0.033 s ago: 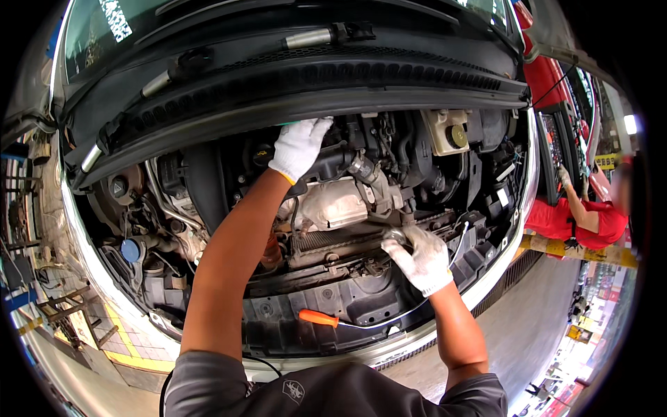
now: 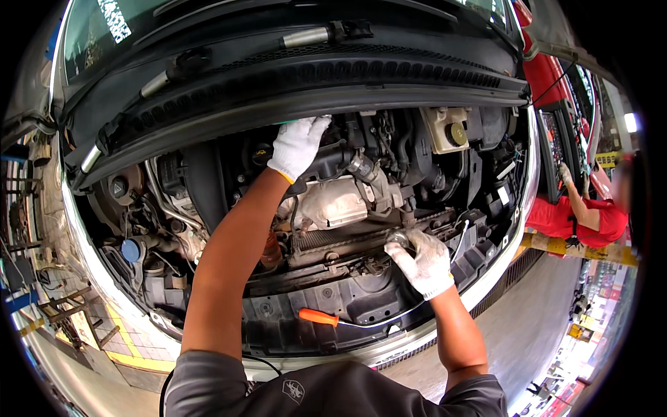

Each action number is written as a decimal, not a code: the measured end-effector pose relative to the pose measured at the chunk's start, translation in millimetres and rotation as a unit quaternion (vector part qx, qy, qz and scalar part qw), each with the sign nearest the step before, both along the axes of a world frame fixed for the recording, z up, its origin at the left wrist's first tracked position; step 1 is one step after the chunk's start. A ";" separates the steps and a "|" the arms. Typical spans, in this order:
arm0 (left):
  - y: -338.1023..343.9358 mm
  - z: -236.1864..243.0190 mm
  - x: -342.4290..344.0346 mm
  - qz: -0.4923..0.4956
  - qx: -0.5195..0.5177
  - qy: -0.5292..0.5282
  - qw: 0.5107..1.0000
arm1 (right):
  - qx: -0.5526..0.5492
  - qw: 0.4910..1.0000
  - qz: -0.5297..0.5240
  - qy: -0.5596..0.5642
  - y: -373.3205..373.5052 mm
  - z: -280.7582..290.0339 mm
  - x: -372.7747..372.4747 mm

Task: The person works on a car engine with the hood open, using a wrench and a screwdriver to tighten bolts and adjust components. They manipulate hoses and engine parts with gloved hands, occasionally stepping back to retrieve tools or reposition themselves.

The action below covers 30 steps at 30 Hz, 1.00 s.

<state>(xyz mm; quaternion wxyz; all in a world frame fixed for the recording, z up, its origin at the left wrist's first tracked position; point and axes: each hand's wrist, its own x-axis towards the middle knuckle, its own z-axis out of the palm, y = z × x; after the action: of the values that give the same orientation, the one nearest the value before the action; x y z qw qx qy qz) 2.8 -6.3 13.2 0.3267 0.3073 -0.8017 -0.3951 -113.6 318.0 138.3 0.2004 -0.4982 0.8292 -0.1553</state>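
Note:
My left hand, in a white knit glove, reaches to the back of the engine bay, under the lip of the black cowl panel. Its fingers look curled, and the cowl's edge partly hides them; a small bit of green shows beside them. My right hand, gloved likewise, is closed at the front of the engine on a round metal piece; the fingers cover part of it. Between the hands lies a silvery heat shield. In front, an orange-handled tool with a long thin bent shaft rests on the black front panel.
A pale fluid reservoir with a dark cap stands at the back right, and a blue cap at the left. Wiper arms cross the cowl. Someone in red works beside a red car at the right.
My right hand has shifted very slightly to the right with the round metal piece. The left hand stays almost in place.

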 end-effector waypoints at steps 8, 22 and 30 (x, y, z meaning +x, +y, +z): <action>10.3 6.6 -5.6 0.033 0.019 0.039 0.999 | -0.010 0.997 -0.053 -0.051 36.0 -10.6 13.9; 7.2 -8.1 -40.0 0.027 -0.014 0.082 0.996 | -0.121 0.987 0.053 0.087 52.2 -46.0 35.8; 19.7 -2.3 -47.4 0.017 0.188 0.158 0.969 | -0.100 0.993 0.066 0.011 68.5 -53.2 59.5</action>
<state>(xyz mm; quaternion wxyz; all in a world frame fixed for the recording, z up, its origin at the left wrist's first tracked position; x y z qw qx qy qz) -44.7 13.4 10.9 0.3922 0.3099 -0.6463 -0.5765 -54.0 386.5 85.1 0.1506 -0.5708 0.7769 -0.2187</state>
